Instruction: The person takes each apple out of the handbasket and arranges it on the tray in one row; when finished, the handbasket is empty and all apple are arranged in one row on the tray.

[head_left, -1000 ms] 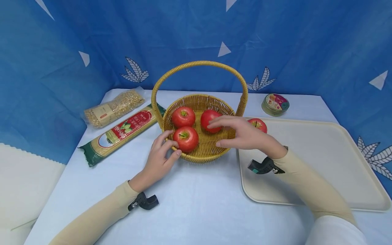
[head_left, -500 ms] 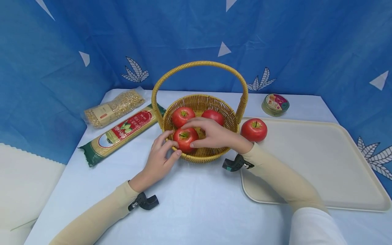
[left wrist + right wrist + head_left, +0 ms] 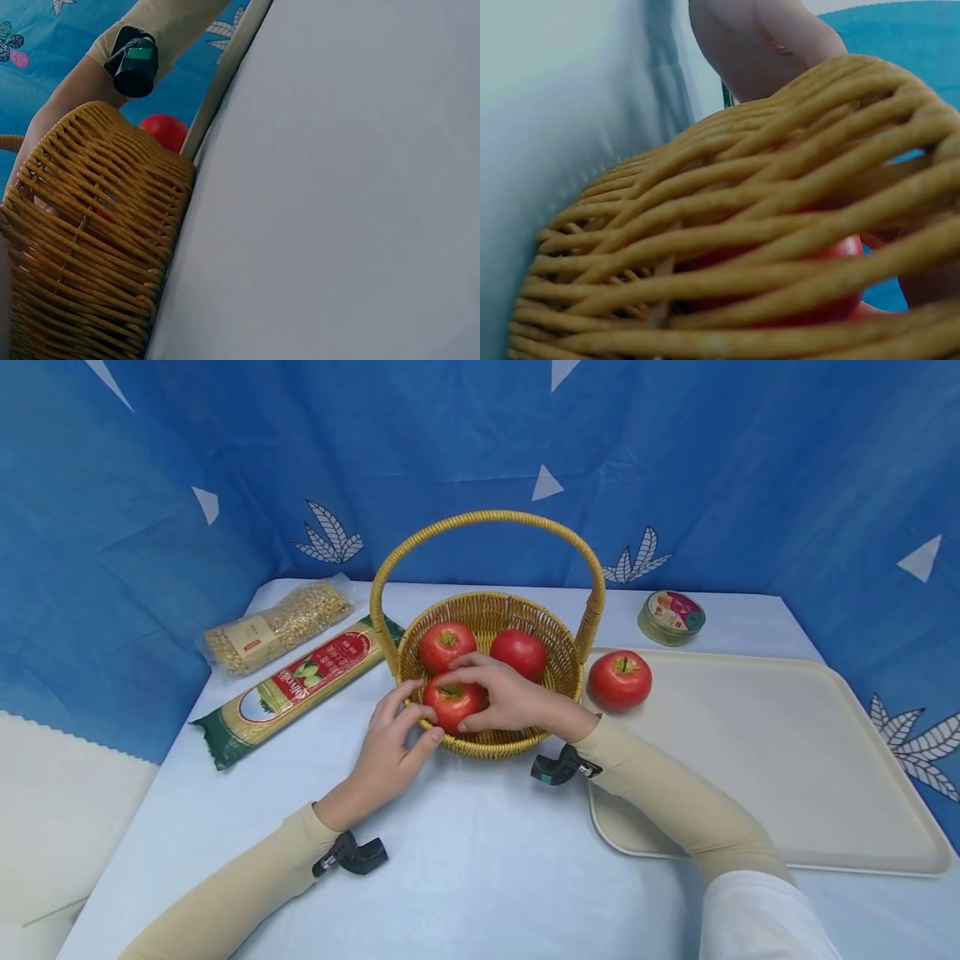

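A wicker basket [image 3: 491,749] with a tall arched handle stands in the middle of the table. It holds three red apples: a front one [image 3: 447,717], one behind it [image 3: 446,646] and one at the right [image 3: 519,653]. My left hand [image 3: 381,756] grips the basket's front left rim. My right hand [image 3: 510,697] reaches inside, fingers and thumb curled round the front apple. Woven wall [image 3: 97,217] fills the left side of the left wrist view and hides most of the fruit. Through the weave in the right wrist view, red apple skin [image 3: 832,296] shows.
At the right lies a beige tray [image 3: 750,743], with another red apple [image 3: 619,682] at its back left corner. Behind the tray sits a round tin [image 3: 671,618]. Left of the basket lie a spaghetti pack [image 3: 300,681] and a bag of corn kernels [image 3: 281,625].
My right hand has moved left from the right-hand apple to the front apple and closed round it. The left hand has stayed at the rim.
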{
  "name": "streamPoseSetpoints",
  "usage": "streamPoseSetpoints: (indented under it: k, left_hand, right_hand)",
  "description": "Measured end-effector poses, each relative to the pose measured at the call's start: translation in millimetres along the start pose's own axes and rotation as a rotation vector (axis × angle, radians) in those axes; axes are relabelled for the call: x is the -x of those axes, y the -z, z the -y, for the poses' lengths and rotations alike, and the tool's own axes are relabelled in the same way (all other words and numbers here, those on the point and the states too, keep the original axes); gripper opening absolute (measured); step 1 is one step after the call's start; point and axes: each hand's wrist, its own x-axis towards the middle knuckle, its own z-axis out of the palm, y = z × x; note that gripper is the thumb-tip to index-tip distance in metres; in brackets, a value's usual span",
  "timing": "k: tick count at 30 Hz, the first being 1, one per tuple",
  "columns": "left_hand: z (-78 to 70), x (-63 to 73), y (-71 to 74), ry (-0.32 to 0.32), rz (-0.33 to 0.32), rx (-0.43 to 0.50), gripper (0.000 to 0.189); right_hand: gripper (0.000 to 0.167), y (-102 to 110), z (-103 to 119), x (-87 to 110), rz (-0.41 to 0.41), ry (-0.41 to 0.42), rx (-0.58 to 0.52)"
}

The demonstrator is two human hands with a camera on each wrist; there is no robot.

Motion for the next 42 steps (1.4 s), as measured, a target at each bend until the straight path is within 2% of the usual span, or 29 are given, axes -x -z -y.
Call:
streamPoseSetpoints:
  k: [15, 22, 29, 36, 42]
  left_hand:
    - [1.7, 0.3, -0.3, -0.008, -0.007, -0.003, 0.055]
    - [1.4, 0.1, -0.4, -0.005, -0.004, 0.001, 0.054]
    - [1.0, 0.1, -0.5, -0.008, -0.009, -0.001, 0.055]
    - [0.0, 0.2, 0.2, -0.007, -0.007, 0.01, 0.055]
    - [-1.4, 0.0, 0.7, -0.002, -0.005, 0.006, 0.056]
  right_hand:
    - [0.057, 0.0, -4.9, 0.6, 0.041, -0.03, -0.104]
    - [0.059, 2.5, -6.1, 2.5, 0.07, -0.014, -0.134]
    - [0.053, 1.4, -6.3, 2.0, 0.083, -0.021, -0.163]
    - [0.049, 2.9, -8.6, 0.1, 0.177, -0.018, -0.213]
    - [0.054, 8.8, -10.5, 1.9, 0.235, -0.069, -0.276]
